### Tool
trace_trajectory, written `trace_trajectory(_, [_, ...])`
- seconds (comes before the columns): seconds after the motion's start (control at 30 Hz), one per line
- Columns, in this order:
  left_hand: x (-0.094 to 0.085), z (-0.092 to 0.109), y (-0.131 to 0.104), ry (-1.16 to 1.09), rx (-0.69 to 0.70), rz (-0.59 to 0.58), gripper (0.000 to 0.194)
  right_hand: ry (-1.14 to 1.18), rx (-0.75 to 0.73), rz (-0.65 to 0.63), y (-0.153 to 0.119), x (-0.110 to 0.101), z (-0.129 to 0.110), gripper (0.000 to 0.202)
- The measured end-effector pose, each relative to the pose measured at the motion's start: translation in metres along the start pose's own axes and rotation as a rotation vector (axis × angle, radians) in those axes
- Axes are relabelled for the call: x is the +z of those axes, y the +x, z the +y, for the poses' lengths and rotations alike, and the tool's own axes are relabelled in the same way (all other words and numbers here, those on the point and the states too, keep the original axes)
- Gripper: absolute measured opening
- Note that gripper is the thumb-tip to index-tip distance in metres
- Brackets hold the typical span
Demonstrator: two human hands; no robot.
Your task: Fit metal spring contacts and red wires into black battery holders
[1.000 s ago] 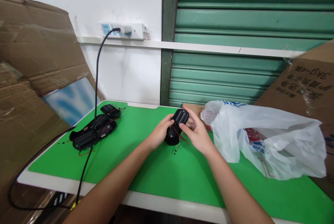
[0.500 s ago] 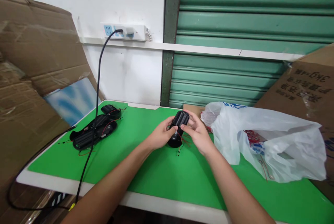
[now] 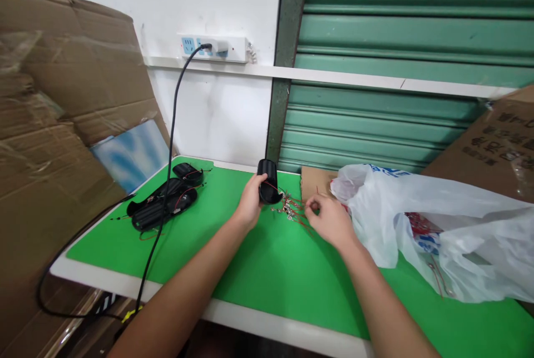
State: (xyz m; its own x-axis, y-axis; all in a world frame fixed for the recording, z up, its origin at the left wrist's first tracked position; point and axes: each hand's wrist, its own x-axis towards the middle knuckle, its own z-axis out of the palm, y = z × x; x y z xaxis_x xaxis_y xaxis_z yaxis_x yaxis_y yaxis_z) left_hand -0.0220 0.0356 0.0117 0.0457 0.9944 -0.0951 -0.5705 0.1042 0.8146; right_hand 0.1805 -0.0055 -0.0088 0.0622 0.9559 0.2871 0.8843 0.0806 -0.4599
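Note:
My left hand (image 3: pixel 251 202) is wrapped round a black plastic battery-holder-like casing (image 3: pixel 267 177), held tilted above the green mat. A thin red wire runs along the casing's side. Just right of it lies a small pile of red wires with metal contacts (image 3: pixel 288 207). My right hand (image 3: pixel 327 216) is at the right edge of this pile, thumb and forefinger pinched together. A thin red wire (image 3: pixel 317 190) sticks up at those fingers; its far end is hidden by the hand.
Several similar black casings (image 3: pixel 164 202) with wires lie on the left of the green mat (image 3: pixel 267 269). A black cable (image 3: pixel 172 141) hangs from the power strip (image 3: pixel 233 49) across that side. At right rests a white plastic bag (image 3: pixel 375 207); cardboard (image 3: pixel 315 180) lies behind my right hand.
My right hand has let go of the black casing and moved right to the red wires. My left hand now holds the casing alone, turned and shifted left, leaving the wire pile uncovered.

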Motion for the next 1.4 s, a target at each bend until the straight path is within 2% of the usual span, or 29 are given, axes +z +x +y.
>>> trace_trajectory(0.3, [0.001, -0.005, 0.0, 0.124, 0.009, -0.035, 0.037, -0.223, 0.064, -0.093, -0.002, 0.008, -0.005, 0.015])
trace_trajectory(0.43, [0.001, -0.007, 0.0, 0.128, 0.01, -0.051, 0.039, -0.264, -0.004, -0.118, -0.002, 0.012, -0.003, 0.019])
trace_trajectory(0.53, [0.001, -0.006, -0.001, 0.127, -0.011, -0.074, 0.041, -0.255, -0.103, -0.038, -0.001, 0.01, -0.001, 0.017])
trace_trajectory(0.67, [0.001, -0.004, -0.003, 0.12, -0.084, -0.116, 0.03, 0.0, -0.231, 0.001, -0.001, 0.004, 0.0, 0.012])
trace_trajectory(0.77, [0.0, -0.003, -0.005, 0.154, -0.106, -0.144, 0.025, 0.174, -0.251, 0.009, -0.001, 0.003, -0.002, 0.017])
trace_trajectory(1.0, [0.003, -0.002, -0.012, 0.325, -0.252, -0.378, 0.028, 0.559, -0.112, 0.094, 0.002, 0.004, -0.004, 0.036])
trace_trajectory(1.23, [0.004, -0.004, -0.014, 0.273, -0.259, -0.403, 0.029, 0.875, 0.027, 0.09, 0.006, -0.001, -0.009, 0.048])
trace_trajectory(1.4, [0.001, 0.0, -0.014, 0.071, -0.39, -0.47, 0.039, 1.115, 0.087, -0.001, 0.004, -0.004, -0.018, 0.06])
